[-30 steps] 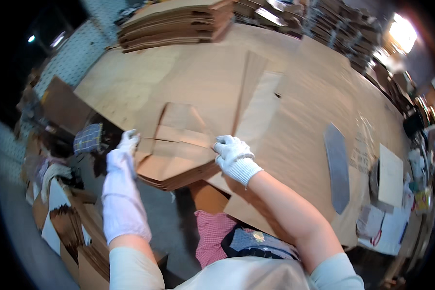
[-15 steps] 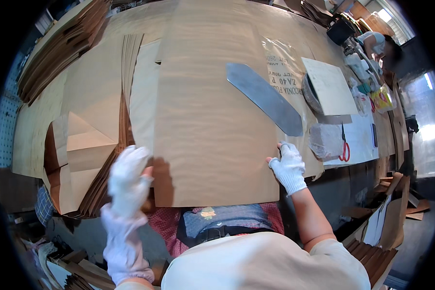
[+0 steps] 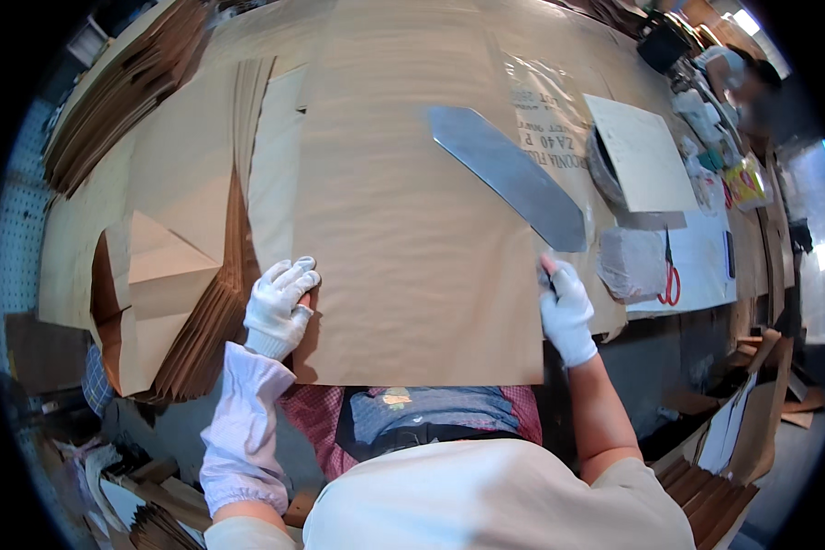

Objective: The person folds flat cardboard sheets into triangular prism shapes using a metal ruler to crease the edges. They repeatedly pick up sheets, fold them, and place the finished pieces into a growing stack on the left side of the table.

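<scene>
A long brown kraft paper sheet (image 3: 412,275) lies flat in front of me, its near edge by my waist. On its right side rests a grey metal plate (image 3: 513,183) with angled ends, set diagonally. My left hand (image 3: 282,307), in a white glove with bare fingertips, is at the sheet's left edge with its fingers stretched out. By the right edge, below the plate, my right hand (image 3: 568,316) is gloved and closed, a bare fingertip pointing up. What it pinches, if anything, is too small to make out.
Folded brown paper bags (image 3: 179,275) lie in a stack on the left, with more stacked paper (image 3: 124,101) behind. At the right are a white board (image 3: 642,156), red-handled scissors (image 3: 672,275) and a wrapped pale block (image 3: 631,264). A person (image 3: 733,78) works at the far right.
My left hand has come forward and right to the sheet's edge. My right hand has turned and closed beside the right edge. The whole view has shifted slightly.
</scene>
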A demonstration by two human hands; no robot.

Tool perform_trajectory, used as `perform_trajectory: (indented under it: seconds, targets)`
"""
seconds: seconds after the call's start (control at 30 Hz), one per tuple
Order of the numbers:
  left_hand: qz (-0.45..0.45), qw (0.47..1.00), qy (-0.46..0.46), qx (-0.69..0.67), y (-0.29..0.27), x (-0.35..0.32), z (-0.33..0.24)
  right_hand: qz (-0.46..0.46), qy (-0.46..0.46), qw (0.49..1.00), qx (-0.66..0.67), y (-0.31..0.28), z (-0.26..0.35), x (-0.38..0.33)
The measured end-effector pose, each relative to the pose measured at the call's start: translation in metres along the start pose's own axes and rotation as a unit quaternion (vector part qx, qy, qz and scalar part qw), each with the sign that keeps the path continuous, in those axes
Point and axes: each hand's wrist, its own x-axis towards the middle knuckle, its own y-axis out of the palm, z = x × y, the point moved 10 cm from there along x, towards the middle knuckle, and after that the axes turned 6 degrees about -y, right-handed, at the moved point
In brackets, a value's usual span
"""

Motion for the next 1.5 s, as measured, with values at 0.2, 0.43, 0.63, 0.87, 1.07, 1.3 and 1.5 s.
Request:
perform_trajectory:
  seconds: [0.2, 0.43, 0.63, 0.87, 1.07, 1.3, 1.5]
  targets:
    - [0.213, 0.977, -0.011, -0.016, -0.005, 0.009, -0.001, 0.047, -0.347, 0.900, -0.258, 0.018, 0.062, -0.014]
    - [0.111, 0.873, -0.462, -0.107, 0.002, -0.007, 0.063, 0.099, 0.180, 0.978, -0.041, 0.010, -0.009, 0.024]
    - [0.023, 0.908, -0.417, 0.036, 0.019, 0.000, 0.058, 0.018, 0.091, 0.968, -0.232, 0.007, 0.012, 0.026]
    - [0.060, 0.892, -0.433, 0.116, 0.024, 0.010, 0.061, -0.118, -0.114, 0.933, -0.320, 0.016, 0.040, 0.010]
    - [0.171, 0.860, -0.456, 0.152, 0.020, 0.020, 0.064, 0.138, -0.250, 0.897, -0.337, 0.091, 0.090, 0.037]
    - [-0.004, 0.982, 0.172, -0.082, 0.021, 0.103, -0.108, 0.230, -0.226, 0.928, -0.185, 0.161, 0.111, 0.077]
    - [0.076, 0.996, 0.026, -0.046, 0.044, 0.077, -0.065, 0.157, -0.229, 0.909, -0.311, 0.125, 0.094, 0.055]
